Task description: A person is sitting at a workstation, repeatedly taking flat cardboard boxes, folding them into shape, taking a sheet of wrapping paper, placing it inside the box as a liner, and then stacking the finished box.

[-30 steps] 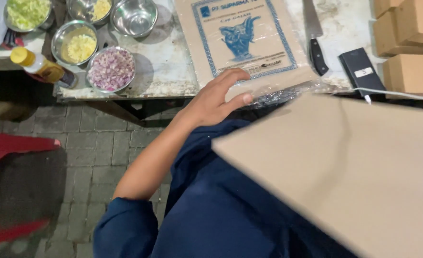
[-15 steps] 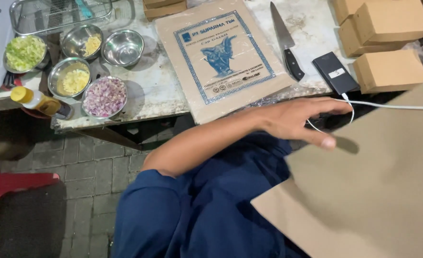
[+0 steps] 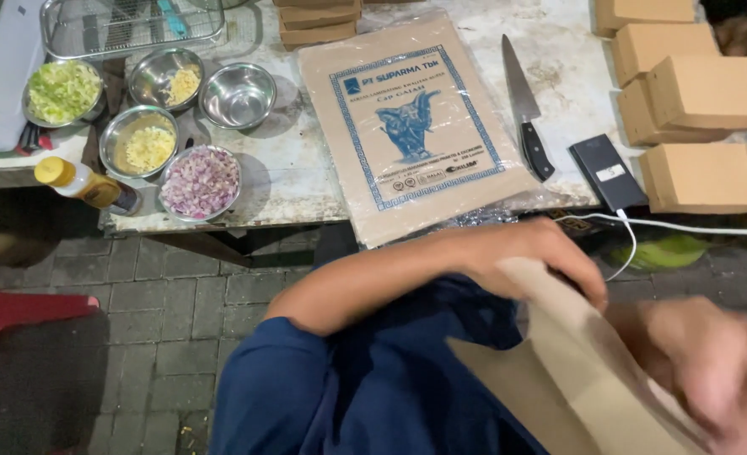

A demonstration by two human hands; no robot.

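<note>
My left hand [image 3: 534, 253] reaches across my lap and grips the top edge of a brown paper sheet [image 3: 584, 371], which is bent into a fold. At the lower right, blurred, my right hand [image 3: 711, 371] holds the same sheet from the other side. Both hands sit below the table's front edge, above my blue-clothed lap. A clear-wrapped pack of brown paper with a blue printed label [image 3: 407, 126] lies on the table just beyond my left hand.
A black-handled knife [image 3: 525, 105] lies right of the pack, then a dark power bank [image 3: 607, 171] with a white cable. Folded brown boxes [image 3: 702, 126] stack at the right. Steel bowls of chopped food [image 3: 201, 181] and a yellow-capped bottle [image 3: 87, 184] stand at the left.
The large flat sheet has come down toward my lap and is now folded. My left hand went from the table edge onto the sheet, and my right hand came into view.
</note>
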